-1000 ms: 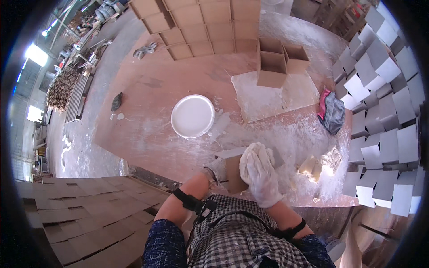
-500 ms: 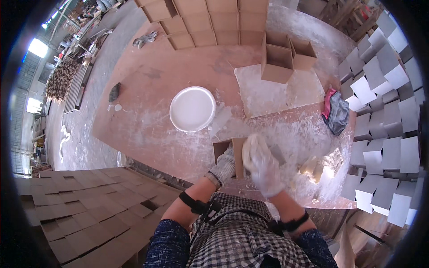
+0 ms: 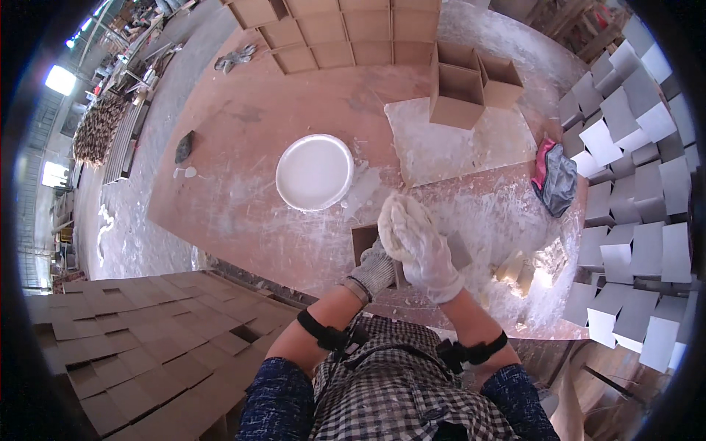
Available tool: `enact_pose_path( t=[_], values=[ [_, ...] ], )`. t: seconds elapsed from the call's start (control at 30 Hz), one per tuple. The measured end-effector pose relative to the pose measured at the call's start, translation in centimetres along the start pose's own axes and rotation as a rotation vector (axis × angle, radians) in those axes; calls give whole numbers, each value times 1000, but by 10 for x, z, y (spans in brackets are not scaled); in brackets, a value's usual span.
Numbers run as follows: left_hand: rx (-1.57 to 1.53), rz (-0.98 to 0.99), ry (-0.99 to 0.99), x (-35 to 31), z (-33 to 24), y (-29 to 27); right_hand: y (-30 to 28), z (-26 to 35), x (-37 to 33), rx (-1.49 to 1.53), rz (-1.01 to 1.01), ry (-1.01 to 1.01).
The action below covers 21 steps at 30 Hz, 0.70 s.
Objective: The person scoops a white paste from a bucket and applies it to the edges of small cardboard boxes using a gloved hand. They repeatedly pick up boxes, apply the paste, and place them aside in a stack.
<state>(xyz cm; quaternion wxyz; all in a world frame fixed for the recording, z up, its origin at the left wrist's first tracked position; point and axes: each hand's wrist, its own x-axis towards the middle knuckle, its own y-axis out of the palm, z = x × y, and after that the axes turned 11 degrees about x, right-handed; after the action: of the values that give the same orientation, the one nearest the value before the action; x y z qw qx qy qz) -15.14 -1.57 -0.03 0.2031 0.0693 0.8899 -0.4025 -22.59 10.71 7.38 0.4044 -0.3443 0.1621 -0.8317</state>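
My left hand, in a grey knit glove, grips a small brown cardboard-like box near the table's front edge. Its fingers are partly hidden at the box's opening. In a whitened glove, my right hand is closed on a cream wad that looks like a folded cloth. The wad lies over the box's upper right part and covers much of it from view. Beyond the left hand, a round white dish full of white paste or liquid rests on the table.
The reddish table is smeared white. Open brown boxes stand on a pale sheet at the back, beside a larger box grid. A grey-and-red cloth lies right. Grey-white boxes are stacked right, brown ones at lower left.
My right hand has moved left and away from me with the cream wad, from the box's right side to over its top. The left hand still grips the box.
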Motion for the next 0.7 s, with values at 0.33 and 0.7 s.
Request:
enact_pose_path(
  t=[0.33,0.7],
  values=[
    [-113,-123,-122,-20,-11,-12,-3,45,-33,-148,88,-23],
    [-262,-139,-20,-11,-17,-12,6,27,-65,45,-68,-17]
  ],
)
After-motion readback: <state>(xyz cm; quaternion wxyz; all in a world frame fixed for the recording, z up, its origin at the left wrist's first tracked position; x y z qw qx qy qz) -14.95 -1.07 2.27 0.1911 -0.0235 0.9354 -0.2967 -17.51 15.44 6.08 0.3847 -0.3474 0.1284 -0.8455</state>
